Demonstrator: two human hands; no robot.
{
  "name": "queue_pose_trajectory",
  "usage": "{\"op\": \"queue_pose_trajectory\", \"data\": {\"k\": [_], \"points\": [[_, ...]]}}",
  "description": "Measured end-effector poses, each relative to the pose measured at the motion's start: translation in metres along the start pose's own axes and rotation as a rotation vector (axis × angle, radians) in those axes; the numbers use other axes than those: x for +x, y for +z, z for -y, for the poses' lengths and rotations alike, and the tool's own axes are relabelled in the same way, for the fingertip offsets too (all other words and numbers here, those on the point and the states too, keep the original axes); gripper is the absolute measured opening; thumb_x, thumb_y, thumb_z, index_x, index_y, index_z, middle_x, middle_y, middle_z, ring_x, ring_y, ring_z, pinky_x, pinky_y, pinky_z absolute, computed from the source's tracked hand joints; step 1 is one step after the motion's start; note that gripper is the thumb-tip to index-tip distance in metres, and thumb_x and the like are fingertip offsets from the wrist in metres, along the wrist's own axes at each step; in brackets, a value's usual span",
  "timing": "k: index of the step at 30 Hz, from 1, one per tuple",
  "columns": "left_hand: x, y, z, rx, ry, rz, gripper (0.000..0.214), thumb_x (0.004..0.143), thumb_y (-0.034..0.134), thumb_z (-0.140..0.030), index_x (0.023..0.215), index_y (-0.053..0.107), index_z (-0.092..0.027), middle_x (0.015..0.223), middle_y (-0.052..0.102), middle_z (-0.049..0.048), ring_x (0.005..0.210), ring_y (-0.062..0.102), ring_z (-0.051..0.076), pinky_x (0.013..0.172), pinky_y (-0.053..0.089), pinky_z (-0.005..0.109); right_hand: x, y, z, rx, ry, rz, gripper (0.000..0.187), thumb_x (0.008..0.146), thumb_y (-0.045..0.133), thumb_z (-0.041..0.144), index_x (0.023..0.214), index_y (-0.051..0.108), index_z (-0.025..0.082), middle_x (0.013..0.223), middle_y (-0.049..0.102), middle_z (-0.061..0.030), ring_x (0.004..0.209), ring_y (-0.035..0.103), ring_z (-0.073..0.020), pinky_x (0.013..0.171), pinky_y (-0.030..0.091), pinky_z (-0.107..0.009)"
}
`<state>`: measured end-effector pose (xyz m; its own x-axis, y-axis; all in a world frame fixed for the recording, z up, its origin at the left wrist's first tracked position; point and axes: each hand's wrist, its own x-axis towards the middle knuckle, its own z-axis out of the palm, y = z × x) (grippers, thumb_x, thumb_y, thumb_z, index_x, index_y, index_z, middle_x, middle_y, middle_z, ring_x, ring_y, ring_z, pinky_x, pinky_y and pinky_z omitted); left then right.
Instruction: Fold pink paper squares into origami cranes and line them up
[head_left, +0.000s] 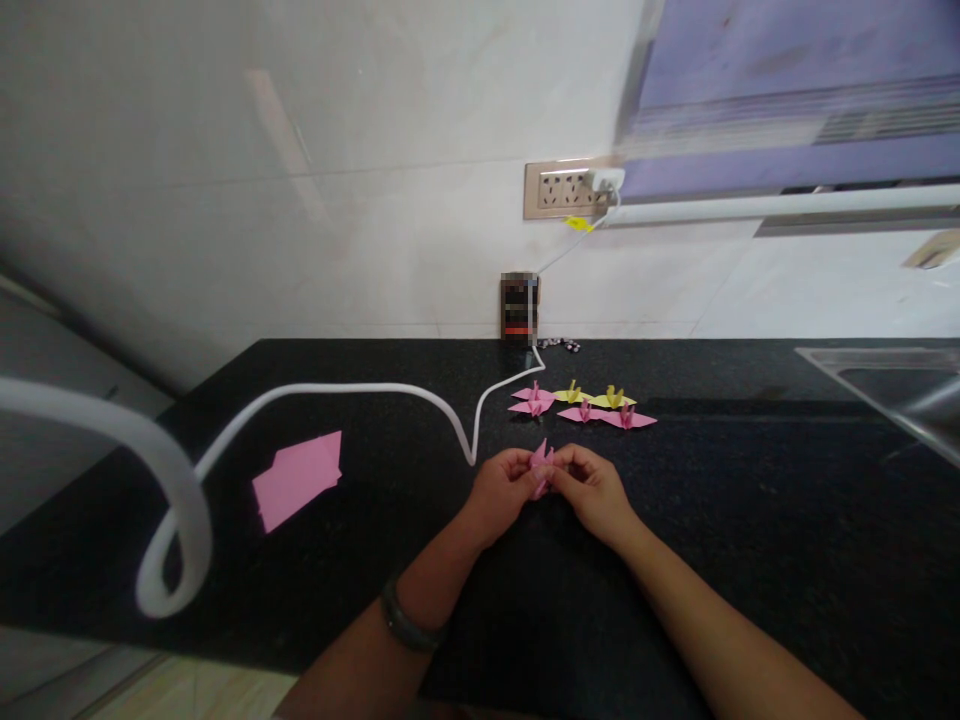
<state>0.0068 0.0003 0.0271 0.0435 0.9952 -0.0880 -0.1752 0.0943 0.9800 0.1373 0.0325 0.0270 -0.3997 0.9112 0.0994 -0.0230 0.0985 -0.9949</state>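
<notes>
Both hands meet over the black counter (pixel 750 540), pinching one small pink folded paper figure (pixel 541 462). My left hand (pixel 501 492) grips its left side with closed fingers. On its right side my right hand (pixel 596 490) does the same. Just beyond the hands lie several finished paper cranes: pink ones (pixel 532 402) (pixel 626 418) and yellow ones (pixel 613 398). A dark band sits on my left wrist.
A partly folded pink sheet (pixel 298 476) lies at the left of the counter. A white cable (pixel 360 390) loops across from the wall socket (pixel 570 188). A small dark device (pixel 519 308) leans on the wall. A steel sink (pixel 892 392) is at the right.
</notes>
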Motion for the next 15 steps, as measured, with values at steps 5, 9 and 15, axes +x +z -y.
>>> {"op": "queue_pose_trajectory", "data": {"k": [5, 9, 15], "points": [[0.0007, -0.0013, -0.0006, 0.057, -0.013, -0.029, 0.026, 0.067, 0.053, -0.036, 0.072, 0.056, -0.011, 0.063, 0.057, 0.0033, 0.057, 0.051, 0.010, 0.054, 0.040, 0.022, 0.0012, -0.0008, 0.0005, -0.048, -0.010, 0.016, 0.017, 0.067, 0.055, 0.034, 0.070, 0.052, 0.017, 0.059, 0.055, 0.0007, 0.052, 0.049, -0.0099, 0.050, 0.040, -0.022], [0.0012, -0.0021, -0.0007, 0.109, 0.011, -0.056, 0.026, 0.068, 0.051, -0.038, 0.067, 0.054, -0.012, 0.059, 0.055, 0.0017, 0.053, 0.049, 0.009, 0.052, 0.039, 0.021, 0.0012, -0.0010, -0.0032, -0.161, -0.015, 0.052, 0.017, 0.072, 0.049, 0.034, 0.073, 0.053, 0.017, 0.060, 0.055, 0.0008, 0.052, 0.047, -0.0095, 0.049, 0.038, -0.021], [0.0015, -0.0053, 0.0031, 0.254, 0.053, -0.071, 0.027, 0.071, 0.045, -0.039, 0.067, 0.052, -0.013, 0.058, 0.054, 0.0013, 0.052, 0.047, 0.009, 0.050, 0.036, 0.020, -0.0004, -0.0008, -0.0041, -0.370, -0.101, 0.031, 0.019, 0.076, 0.044, 0.032, 0.069, 0.053, 0.018, 0.063, 0.054, -0.0003, 0.057, 0.047, -0.0108, 0.052, 0.037, -0.022]]}}
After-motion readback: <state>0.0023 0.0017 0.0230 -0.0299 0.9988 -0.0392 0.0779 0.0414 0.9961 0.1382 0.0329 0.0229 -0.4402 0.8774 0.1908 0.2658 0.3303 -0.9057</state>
